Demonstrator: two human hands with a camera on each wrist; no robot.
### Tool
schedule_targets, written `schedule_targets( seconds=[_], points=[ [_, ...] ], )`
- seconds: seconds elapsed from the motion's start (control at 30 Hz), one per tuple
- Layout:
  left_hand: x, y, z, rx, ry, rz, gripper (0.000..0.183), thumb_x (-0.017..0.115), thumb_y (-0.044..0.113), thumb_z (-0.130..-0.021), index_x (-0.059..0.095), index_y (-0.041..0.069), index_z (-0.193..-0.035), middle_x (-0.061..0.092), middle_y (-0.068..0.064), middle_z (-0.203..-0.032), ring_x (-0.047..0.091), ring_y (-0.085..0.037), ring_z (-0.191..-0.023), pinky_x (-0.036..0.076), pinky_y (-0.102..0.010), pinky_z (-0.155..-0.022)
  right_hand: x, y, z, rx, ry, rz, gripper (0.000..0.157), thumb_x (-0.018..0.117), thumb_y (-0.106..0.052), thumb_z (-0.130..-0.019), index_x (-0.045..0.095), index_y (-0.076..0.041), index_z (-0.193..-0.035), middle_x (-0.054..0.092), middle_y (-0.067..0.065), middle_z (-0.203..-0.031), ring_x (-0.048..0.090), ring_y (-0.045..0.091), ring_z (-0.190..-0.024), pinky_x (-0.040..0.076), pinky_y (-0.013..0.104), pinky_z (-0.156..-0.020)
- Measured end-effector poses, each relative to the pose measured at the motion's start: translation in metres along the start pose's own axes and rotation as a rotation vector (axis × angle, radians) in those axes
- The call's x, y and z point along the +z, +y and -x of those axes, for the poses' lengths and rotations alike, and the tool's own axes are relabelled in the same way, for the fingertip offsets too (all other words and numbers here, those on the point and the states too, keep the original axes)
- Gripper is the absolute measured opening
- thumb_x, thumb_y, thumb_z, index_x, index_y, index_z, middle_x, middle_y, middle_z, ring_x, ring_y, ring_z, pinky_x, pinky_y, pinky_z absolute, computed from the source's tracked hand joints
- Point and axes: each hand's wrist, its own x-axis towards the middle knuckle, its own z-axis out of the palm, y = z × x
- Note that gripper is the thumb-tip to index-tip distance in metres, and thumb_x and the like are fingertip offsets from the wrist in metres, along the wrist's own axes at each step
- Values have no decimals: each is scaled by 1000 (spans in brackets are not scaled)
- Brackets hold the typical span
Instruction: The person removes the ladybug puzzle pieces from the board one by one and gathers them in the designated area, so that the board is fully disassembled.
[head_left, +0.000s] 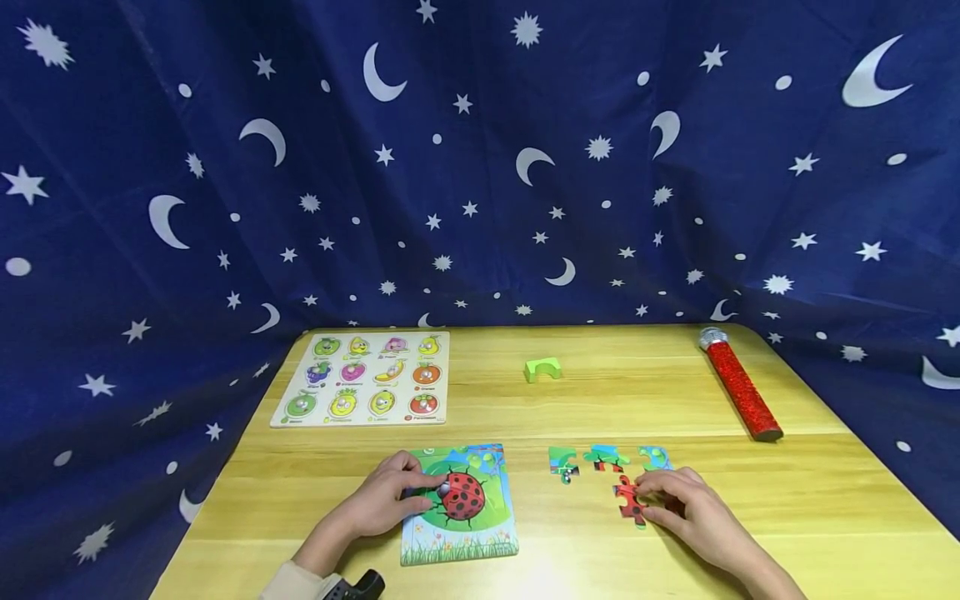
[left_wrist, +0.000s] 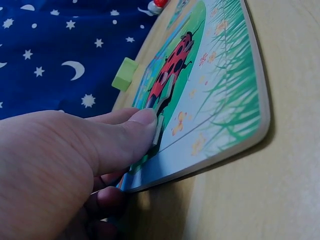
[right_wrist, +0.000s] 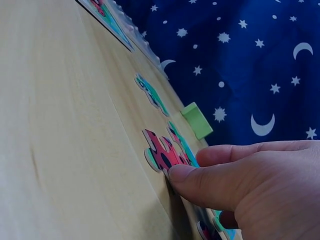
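Observation:
My left hand (head_left: 386, 500) is at the left side of a ladybug puzzle board (head_left: 461, 537). Between thumb and fingers it pinches a puzzle piece (left_wrist: 158, 131), which sits raised and tilted on the picture near the ladybug's head. To the right, my right hand (head_left: 693, 508) pinches a red puzzle piece with black spots (head_left: 628, 502) by its right edge, thumb at the near side. Its fingers hide part of that piece. Beyond it lie loose pieces: a green and blue one (head_left: 561, 460), a green and red one (head_left: 606, 455) and a light-blue one (head_left: 656, 457).
A fruit puzzle board (head_left: 358, 408) lies at the back left. A green arch block (head_left: 543, 369) stands at the back middle. At the right is a red glittery tube with a silver top (head_left: 741, 387). A dark blue star-patterned cloth (head_left: 480, 167) hangs behind the table.

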Motion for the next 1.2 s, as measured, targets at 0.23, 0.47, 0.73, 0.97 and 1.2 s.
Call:
schedule_targets(
  seconds=[0.23,0.47,0.73,0.97,1.2],
  points=[
    [-2,0,1,8,-12,10,37,67,29,-92,67,22,-128,42,7,-95,34,-7,-87,28,-26,-75,1,-3,-3,1,29,-1,36,84,-6,-70,71,-27,-97,70,-6,-100,51,-2,-90,36,11,-76],
    [-1,-2,2,36,2,-1,37,67,30,-92,67,22,-128,43,7,-94,33,-5,-85,27,-25,-74,11,-36,-33,-45,0,-51,23,80,-8,-77,70,-20,-93,66,-9,-95,52,1,-80,43,18,-68],
    [0,-1,-1,18,-2,-7,37,68,32,-91,68,22,-127,44,6,-96,34,-7,-86,27,-27,-75,58,-96,-84,-150,-242,-153,19,72,-18,-89,71,-9,-105,67,-1,-100,55,6,-77,47,21,-68],
    [1,-2,-1,7,9,-29,37,69,33,-90,68,25,-126,44,8,-96,35,-5,-86,29,-25,-76,109,-133,-113,-126,-408,-147,27,71,-27,-90,73,-8,-109,66,4,-103,59,14,-88,50,27,-77],
    [3,-3,-1,-1,31,-27,47,68,35,-91,63,17,-133,51,5,-104,43,-8,-91,35,-26,-79,133,-150,-119,-88,-376,-115,35,76,-36,-85,73,-11,-109,62,2,-100,50,7,-81,44,21,-68]
  ],
)
